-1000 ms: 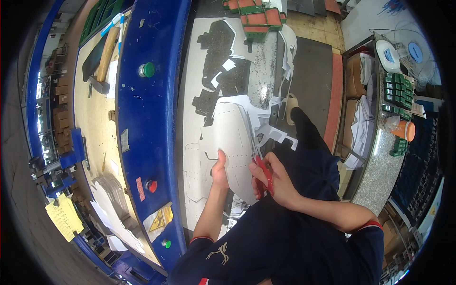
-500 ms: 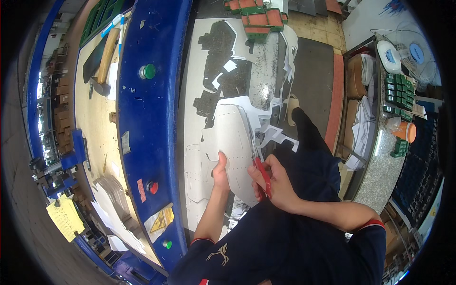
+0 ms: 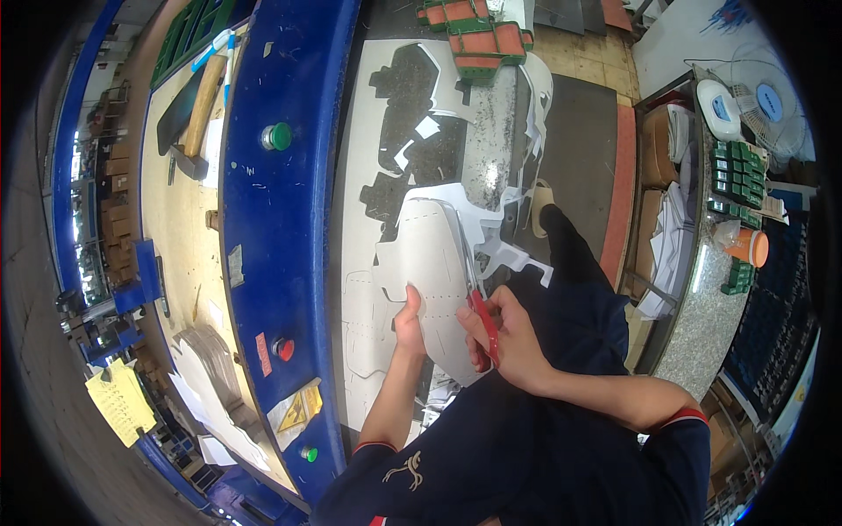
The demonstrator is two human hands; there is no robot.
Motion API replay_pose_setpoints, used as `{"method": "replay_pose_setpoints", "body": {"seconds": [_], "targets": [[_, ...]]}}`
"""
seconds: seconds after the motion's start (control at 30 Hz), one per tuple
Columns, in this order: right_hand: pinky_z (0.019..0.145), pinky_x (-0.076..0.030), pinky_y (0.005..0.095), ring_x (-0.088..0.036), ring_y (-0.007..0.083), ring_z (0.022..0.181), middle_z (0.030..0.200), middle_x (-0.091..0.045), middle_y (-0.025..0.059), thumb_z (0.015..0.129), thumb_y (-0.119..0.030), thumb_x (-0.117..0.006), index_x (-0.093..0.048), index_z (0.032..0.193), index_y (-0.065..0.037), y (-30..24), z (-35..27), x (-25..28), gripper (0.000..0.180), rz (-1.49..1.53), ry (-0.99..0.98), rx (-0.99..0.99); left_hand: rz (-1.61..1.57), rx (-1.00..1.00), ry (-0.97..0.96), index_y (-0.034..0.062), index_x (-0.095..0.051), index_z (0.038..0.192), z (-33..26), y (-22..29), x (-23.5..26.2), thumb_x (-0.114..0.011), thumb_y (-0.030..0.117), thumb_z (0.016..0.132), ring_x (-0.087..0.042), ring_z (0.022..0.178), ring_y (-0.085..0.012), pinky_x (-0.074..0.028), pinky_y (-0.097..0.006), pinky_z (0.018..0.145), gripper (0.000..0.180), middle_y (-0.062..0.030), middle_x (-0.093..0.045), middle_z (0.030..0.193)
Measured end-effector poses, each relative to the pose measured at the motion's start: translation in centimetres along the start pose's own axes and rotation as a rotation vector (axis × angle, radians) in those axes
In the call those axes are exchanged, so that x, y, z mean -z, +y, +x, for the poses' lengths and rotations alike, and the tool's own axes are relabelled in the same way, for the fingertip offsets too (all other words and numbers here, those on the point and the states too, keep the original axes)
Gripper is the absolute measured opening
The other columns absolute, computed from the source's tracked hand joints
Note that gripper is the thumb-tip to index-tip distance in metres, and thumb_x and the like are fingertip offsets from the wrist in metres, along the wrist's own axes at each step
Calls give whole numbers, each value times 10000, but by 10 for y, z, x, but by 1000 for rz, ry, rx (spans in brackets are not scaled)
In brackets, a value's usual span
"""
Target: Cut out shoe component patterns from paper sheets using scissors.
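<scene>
My left hand (image 3: 409,323) grips a pale shaped piece of sheet material (image 3: 428,254), thumb on top and the other fingers hidden beneath. The piece has dashed slit lines and rounded edges. Closed around red-handled scissors (image 3: 483,317), my right hand (image 3: 519,346) holds them at the piece's right edge, blades pointing away from me along it. White offcut strips (image 3: 513,256) hang along that edge, beyond the blades. Under the piece lies a large pale sheet (image 3: 358,184) with shaped openings that show a dark speckled surface.
Red and green cutting dies (image 3: 487,44) sit at the far end of the bench. To the left runs a blue machine beam (image 3: 276,202) with green and red buttons. A hammer (image 3: 197,114) lies beyond it. Shelving at right bears small green blocks (image 3: 737,171) and an orange tub (image 3: 748,246).
The offcut strips at the right edge have shifted and folded closer together. The view has moved slightly; both hands keep nearly the same place and hold.
</scene>
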State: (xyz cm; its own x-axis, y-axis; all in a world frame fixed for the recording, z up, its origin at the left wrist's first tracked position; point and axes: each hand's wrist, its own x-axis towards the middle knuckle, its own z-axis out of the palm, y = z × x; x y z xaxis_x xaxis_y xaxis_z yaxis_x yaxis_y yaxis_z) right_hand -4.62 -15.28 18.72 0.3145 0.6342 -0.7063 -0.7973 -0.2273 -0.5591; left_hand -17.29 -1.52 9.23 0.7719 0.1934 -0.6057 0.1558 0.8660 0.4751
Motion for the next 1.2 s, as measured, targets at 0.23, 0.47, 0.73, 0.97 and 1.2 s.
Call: {"method": "replay_pose_setpoints", "body": {"seconds": [0.23,0.47,0.73,0.97,1.2], "targets": [[438,-426,241,-508,117,452,601,-534,52,947,-284,-609,-359,908,-71,-8,2,1,331,-21,8,-9,-38,-30,-60,25,-318,1439,3,-4,9,-324,591,959,-501,1204,-348,-398,-452,1018,742,-189,-474,1362],[463,-477,280,-587,171,522,659,-575,82,963,-340,-563,-389,949,-68,-40,2,20,323,-31,-166,-146,-110,-46,-151,-14,-351,1416,12,6,39,-462,486,957,-495,1231,-336,-398,-451,1025,688,-188,-494,1360],[563,-439,237,-559,122,620,728,-568,54,931,-337,-629,-396,1005,-66,-100,12,103,365,-441,-364,-123,479,-38,-5,-16,-487,1339,18,69,46,-685,245,865,-545,1181,-263,-400,-370,1018,576,-145,-581,1279],[573,-425,233,-546,116,623,735,-570,60,919,-366,-641,-403,1012,-56,-132,50,125,402,-606,-706,-133,710,109,-219,-17,-568,1267,30,79,45,-723,195,848,-552,1155,-211,-415,-343,1000,494,-111,-615,1240],[613,-471,267,-588,153,665,813,-597,83,908,-541,-566,-411,1065,-77,-149,117,122,514,-411,-783,-309,708,65,-249,-22,-566,1269,28,99,9,-722,171,857,-551,1133,-191,-429,-333,982,480,-98,-623,1221]]}}
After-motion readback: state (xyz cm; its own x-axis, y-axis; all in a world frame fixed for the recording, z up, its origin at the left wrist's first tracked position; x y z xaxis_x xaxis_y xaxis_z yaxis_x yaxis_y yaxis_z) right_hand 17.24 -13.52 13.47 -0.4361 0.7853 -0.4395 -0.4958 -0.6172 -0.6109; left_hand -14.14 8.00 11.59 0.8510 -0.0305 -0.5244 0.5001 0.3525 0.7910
